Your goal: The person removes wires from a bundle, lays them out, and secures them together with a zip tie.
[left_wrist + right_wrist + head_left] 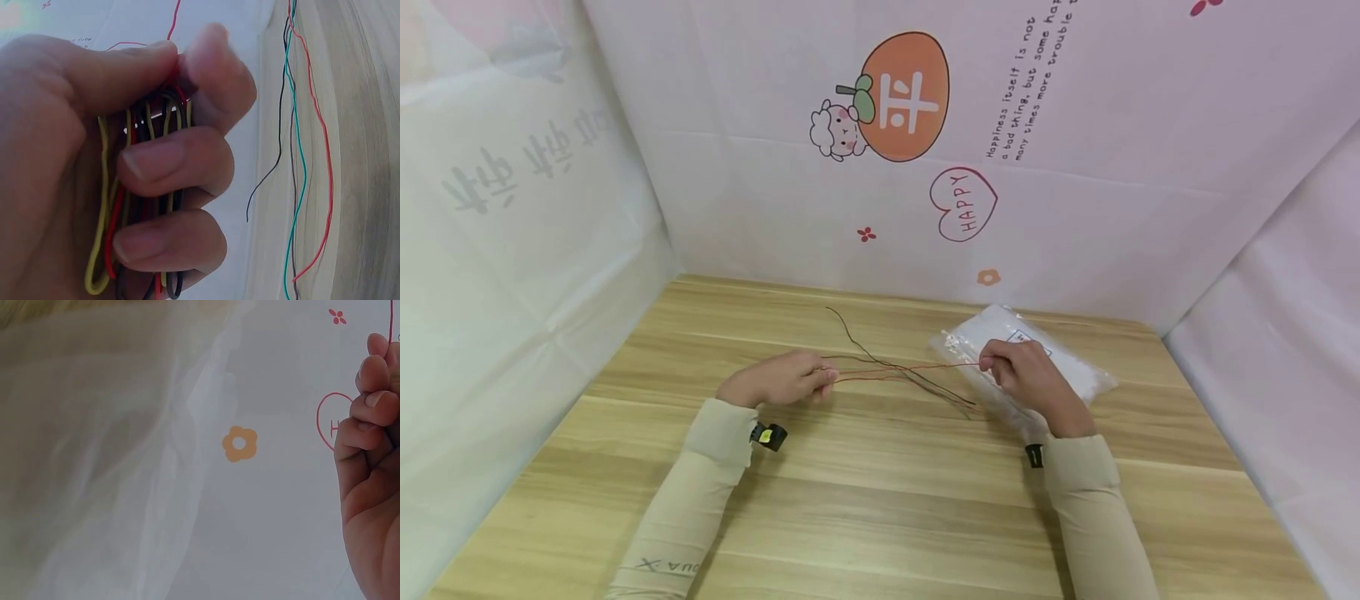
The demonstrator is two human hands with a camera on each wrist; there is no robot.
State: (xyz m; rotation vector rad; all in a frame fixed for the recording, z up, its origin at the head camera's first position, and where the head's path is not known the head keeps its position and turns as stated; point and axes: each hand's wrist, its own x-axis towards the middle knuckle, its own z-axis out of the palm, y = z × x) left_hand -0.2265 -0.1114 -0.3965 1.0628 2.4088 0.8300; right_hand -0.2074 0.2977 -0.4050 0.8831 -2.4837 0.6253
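Note:
My left hand [782, 382] grips a bundle of thin wires [147, 187], yellow, red and black, looped under its curled fingers [169, 159]. Loose wires [902, 371] in red, green and black trail from it to the right across the wooden table [865, 500]. My right hand [1026, 375] pinches the far end of one red wire [940, 365] between thumb and fingertips [375, 369], held just above a clear plastic bag [1067, 367]. One black wire [850, 333] curves away toward the back wall.
The clear plastic bag holds small white parts and lies at the back right under my right hand. Printed white sheeting [925, 150] walls in the table at the back and on both sides.

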